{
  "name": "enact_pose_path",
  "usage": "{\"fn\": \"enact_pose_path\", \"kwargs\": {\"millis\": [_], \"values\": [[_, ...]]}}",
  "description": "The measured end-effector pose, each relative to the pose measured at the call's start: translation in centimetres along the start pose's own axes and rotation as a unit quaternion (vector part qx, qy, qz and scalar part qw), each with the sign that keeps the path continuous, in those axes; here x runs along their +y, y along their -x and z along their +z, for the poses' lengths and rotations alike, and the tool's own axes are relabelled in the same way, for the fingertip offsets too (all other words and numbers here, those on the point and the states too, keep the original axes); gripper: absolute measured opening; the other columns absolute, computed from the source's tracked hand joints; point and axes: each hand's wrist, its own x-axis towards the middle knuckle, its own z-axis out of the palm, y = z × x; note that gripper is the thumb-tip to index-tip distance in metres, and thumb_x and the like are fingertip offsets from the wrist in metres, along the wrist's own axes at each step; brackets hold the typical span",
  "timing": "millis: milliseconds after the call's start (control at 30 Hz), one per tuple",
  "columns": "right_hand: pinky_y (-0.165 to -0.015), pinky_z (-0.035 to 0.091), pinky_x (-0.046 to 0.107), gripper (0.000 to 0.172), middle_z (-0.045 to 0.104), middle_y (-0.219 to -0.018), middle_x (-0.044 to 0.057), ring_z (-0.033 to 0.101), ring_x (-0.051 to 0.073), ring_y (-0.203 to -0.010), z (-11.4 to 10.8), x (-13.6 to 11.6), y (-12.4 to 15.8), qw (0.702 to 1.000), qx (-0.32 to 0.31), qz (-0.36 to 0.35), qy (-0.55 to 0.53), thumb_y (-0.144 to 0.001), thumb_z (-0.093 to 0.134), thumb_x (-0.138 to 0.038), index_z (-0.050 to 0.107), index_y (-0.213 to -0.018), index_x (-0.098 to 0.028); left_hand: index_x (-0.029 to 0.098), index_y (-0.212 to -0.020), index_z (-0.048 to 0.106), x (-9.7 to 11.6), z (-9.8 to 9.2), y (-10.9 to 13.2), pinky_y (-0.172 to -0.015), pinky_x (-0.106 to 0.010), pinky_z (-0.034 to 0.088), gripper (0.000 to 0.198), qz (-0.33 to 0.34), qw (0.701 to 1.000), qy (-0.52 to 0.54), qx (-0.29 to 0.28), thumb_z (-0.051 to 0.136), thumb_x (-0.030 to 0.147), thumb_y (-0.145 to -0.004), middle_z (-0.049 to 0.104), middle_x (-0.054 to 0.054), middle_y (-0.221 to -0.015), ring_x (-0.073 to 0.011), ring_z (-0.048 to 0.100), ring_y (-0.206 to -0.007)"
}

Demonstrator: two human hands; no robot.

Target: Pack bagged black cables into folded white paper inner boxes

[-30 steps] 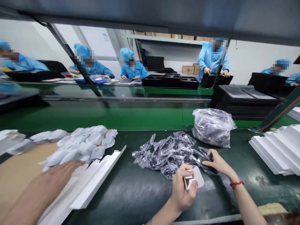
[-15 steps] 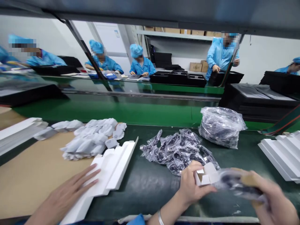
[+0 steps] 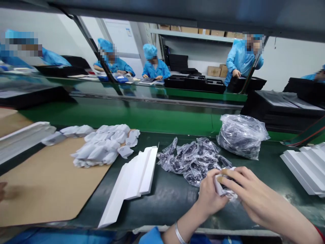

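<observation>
My left hand and my right hand meet at the near edge of the dark mat. Together they hold a small white folded box and a small clear bag with something dark in it, pressed against each other. Fingers of both hands are curled round these. Just beyond my hands lies a loose heap of small clear bags with dark parts.
A full clear sack of bags sits behind right. White stepped strips lie left of my hands, more strips at right. White pouches rest on brown cardboard. A neighbour's fingertip shows at far left. Workers in blue sit across the green conveyor.
My right hand brought the small bag in from the right to the white box in my left hand. The neighbour's hand left the white strips and withdrew to the left.
</observation>
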Motion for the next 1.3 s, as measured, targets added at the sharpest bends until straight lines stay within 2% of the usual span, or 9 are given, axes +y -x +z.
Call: {"fn": "enact_pose_path", "kwargs": {"millis": [67,200,467,733,833,967,1100,1167,1300], "values": [[-0.085,0.051,0.032,0.035,0.060,-0.119,0.011,0.055,0.020,-0.108,0.5,0.0,1.1,0.995,0.081,0.052,-0.025,-0.090,0.048,-0.010,0.056,-0.123,-0.017,0.022,-0.118,0.042,0.0,-0.2,0.1,-0.063,-0.030,0.060,0.057,-0.003,1.000,-0.002,0.013,0.076,0.035,-0.074,0.063,-0.004,-0.095,-0.0188,0.069,-0.075],[-0.079,0.046,0.034,0.035,0.066,-0.100,0.006,0.057,0.019,-0.096,1.8,-0.6,3.1,0.967,0.233,0.103,0.025,-0.085,0.059,-0.002,0.059,-0.113,-0.022,0.021,-0.114,0.043,0.2,-0.4,0.3,-0.056,-0.026,0.056,0.051,-0.008,0.999,-0.010,0.030,0.075,0.038,-0.077,0.062,-0.004,-0.092,-0.0166,0.067,-0.069],[-0.075,0.034,0.037,0.028,0.068,-0.087,0.006,0.053,0.020,-0.089,0.4,-1.3,1.2,0.980,0.125,0.108,0.114,-0.087,0.041,-0.004,0.064,-0.095,-0.017,0.021,-0.115,0.043,1.0,0.1,-0.5,-0.060,-0.029,0.059,0.048,0.000,1.000,-0.022,0.001,0.072,0.034,-0.078,0.065,-0.004,-0.092,-0.0180,0.069,-0.070],[-0.064,0.026,0.033,0.026,0.054,-0.064,0.003,0.044,0.017,-0.070,2.3,-1.8,1.4,0.981,0.106,0.165,-0.003,-0.079,0.046,-0.003,0.051,-0.058,-0.019,0.020,-0.119,0.043,1.5,2.1,0.4,-0.059,-0.034,0.059,0.045,0.075,0.996,-0.049,-0.008,0.062,0.036,-0.081,0.068,-0.005,-0.089,-0.0217,0.071,-0.070],[-0.071,0.036,0.032,0.030,0.066,-0.084,0.002,0.053,0.017,-0.082,1.6,-1.9,3.0,0.974,0.122,0.192,-0.023,-0.085,0.043,-0.005,0.066,-0.081,-0.023,0.020,-0.119,0.044,1.5,2.1,0.4,-0.062,-0.034,0.059,0.043,0.067,0.995,-0.072,0.019,0.062,0.040,-0.086,0.068,-0.005,-0.088,-0.0210,0.070,-0.071],[-0.084,0.049,0.030,0.031,0.065,-0.119,0.005,0.062,0.018,-0.101,0.6,-1.8,4.2,0.912,0.223,0.331,-0.092,-0.094,0.052,-0.027,0.065,-0.123,-0.026,0.021,-0.114,0.043,1.3,1.5,0.3,-0.071,-0.034,0.060,0.044,0.039,0.995,-0.055,0.067,0.070,0.041,-0.084,0.067,-0.006,-0.095,-0.0202,0.071,-0.082],[-0.079,0.056,0.025,0.036,0.072,-0.105,0.006,0.068,0.018,-0.090,1.8,-1.8,3.3,0.842,0.116,0.370,-0.375,-0.098,0.046,-0.042,0.076,-0.101,-0.024,0.023,-0.110,0.043,1.3,1.3,0.4,-0.069,-0.033,0.060,0.042,0.036,0.997,-0.024,0.069,0.072,0.039,-0.083,0.066,-0.005,-0.093,-0.0193,0.070,-0.078],[-0.081,0.057,0.026,0.034,0.071,-0.104,0.007,0.068,0.019,-0.091,2.8,-2.3,2.8,0.821,0.110,0.369,-0.421,-0.094,0.053,-0.046,0.078,-0.096,-0.024,0.022,-0.111,0.042,1.2,1.4,0.7,-0.069,-0.034,0.060,0.041,0.038,0.996,-0.016,0.078,0.069,0.039,-0.086,0.066,-0.006,-0.095,-0.0193,0.070,-0.079],[-0.076,0.057,0.024,0.022,0.068,-0.104,0.008,0.067,0.017,-0.088,4.3,-3.7,2.5,0.855,0.166,0.350,-0.345,-0.089,0.063,-0.035,0.076,-0.105,-0.026,0.021,-0.122,0.038,0.6,1.6,1.5,-0.071,-0.036,0.061,0.043,0.037,0.995,0.005,0.094,0.062,0.035,-0.089,0.064,-0.011,-0.103,-0.0211,0.069,-0.087]]}}
